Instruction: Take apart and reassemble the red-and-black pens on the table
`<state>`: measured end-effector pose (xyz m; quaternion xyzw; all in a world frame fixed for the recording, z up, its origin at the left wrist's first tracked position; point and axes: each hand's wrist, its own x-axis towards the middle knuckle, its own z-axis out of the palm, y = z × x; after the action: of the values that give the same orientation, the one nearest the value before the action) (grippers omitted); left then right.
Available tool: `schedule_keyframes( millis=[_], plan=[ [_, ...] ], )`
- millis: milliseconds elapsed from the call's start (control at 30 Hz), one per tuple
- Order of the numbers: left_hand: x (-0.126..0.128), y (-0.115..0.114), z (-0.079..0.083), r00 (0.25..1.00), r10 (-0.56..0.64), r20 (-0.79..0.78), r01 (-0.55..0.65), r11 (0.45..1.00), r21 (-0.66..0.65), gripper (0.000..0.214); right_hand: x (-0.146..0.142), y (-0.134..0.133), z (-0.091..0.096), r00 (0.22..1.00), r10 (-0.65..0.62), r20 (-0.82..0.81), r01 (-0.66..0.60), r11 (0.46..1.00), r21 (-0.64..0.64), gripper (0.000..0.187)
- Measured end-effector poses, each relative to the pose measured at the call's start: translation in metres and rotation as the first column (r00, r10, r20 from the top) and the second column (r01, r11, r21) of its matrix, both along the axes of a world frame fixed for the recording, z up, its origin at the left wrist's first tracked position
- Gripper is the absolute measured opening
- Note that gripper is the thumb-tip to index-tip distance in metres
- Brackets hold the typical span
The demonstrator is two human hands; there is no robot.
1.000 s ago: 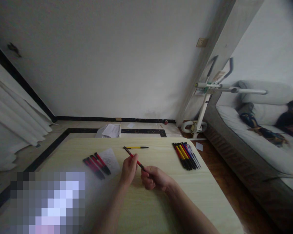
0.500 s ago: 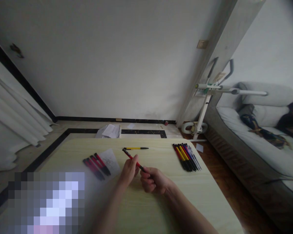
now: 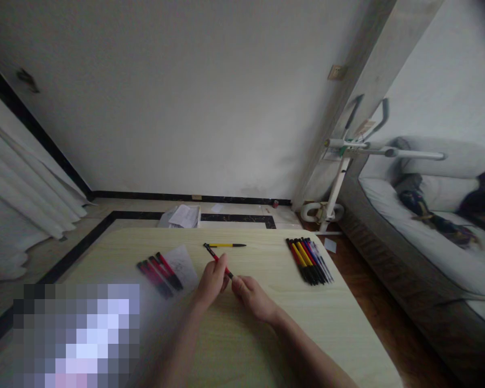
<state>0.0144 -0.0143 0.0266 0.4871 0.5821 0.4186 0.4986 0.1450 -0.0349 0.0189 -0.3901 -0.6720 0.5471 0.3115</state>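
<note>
A red and black pen point(image 3: 211, 251) slants between my two hands above the table. My left hand point(image 3: 212, 280) is closed around its middle, thumb on top. At the pen's lower end, my right hand point(image 3: 255, 297) is closed with thumb and fingers pinching the black grip, whose tip is hidden. Just beyond the pen's upper end, a yellow and black pen point(image 3: 228, 245) lies crosswise on the table. To the left, several red and black pens point(image 3: 165, 271) lie side by side, partly over a sheet of paper point(image 3: 188, 267) with drawn marks.
On the right of the light wooden table point(image 3: 242, 350) lies a row of yellow, red, blue and clear pens point(image 3: 307, 261). A box of papers point(image 3: 185, 216) stands on the floor beyond. Exercise equipment point(image 3: 339, 178) and a sofa point(image 3: 375, 188) with a person on it are at right.
My right hand has turned, thumb now uppermost, and moved slightly closer to my left hand along the pen. Less of the pen's lower end shows. The other pens stay put.
</note>
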Motion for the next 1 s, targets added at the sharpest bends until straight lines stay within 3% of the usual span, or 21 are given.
schedule_keyframes(
  millis=[133, 267, 400, 467, 600, 833, 1000],
  plan=[
    [-0.001, 0.003, -0.006, 0.999, -0.004, -0.032, 0.003, 1.000, -0.029, 0.052, 0.004, 0.001, 0.003, 0.950, -0.067, 0.305, -0.016, 0.965, 0.262, 0.045],
    [-0.001, 0.003, -0.006, 0.997, 0.003, -0.083, -0.006, 0.999, -0.037, 0.052, 0.006, 0.002, 0.004, 0.817, -0.173, 0.550, -0.092, 0.903, 0.419, 0.040],
    [0.000, 0.002, -0.005, 0.998, 0.007, -0.068, -0.010, 0.999, -0.052, 0.052, 0.004, 0.003, 0.004, 0.673, -0.310, 0.672, -0.148, 0.834, 0.532, 0.034],
    [-0.001, 0.002, -0.006, 0.999, 0.020, -0.045, -0.022, 0.999, -0.049, 0.051, 0.001, 0.002, 0.004, 0.645, -0.356, 0.676, -0.145, 0.812, 0.566, 0.031],
    [-0.002, 0.003, -0.009, 0.998, 0.061, -0.018, -0.062, 0.997, -0.041, 0.049, -0.003, -0.002, 0.003, 0.692, -0.370, 0.621, -0.046, 0.835, 0.548, 0.031],
    [0.001, 0.002, -0.011, 0.994, 0.106, 0.001, -0.106, 0.994, 0.008, 0.049, 0.002, 0.001, -0.002, 0.926, -0.238, 0.292, 0.140, 0.937, 0.319, 0.041],
    [0.003, 0.001, -0.013, 0.995, 0.098, -0.036, -0.096, 0.994, 0.061, 0.052, 0.004, 0.005, -0.009, 0.951, -0.252, 0.181, 0.205, 0.948, 0.245, 0.042]
  ],
)
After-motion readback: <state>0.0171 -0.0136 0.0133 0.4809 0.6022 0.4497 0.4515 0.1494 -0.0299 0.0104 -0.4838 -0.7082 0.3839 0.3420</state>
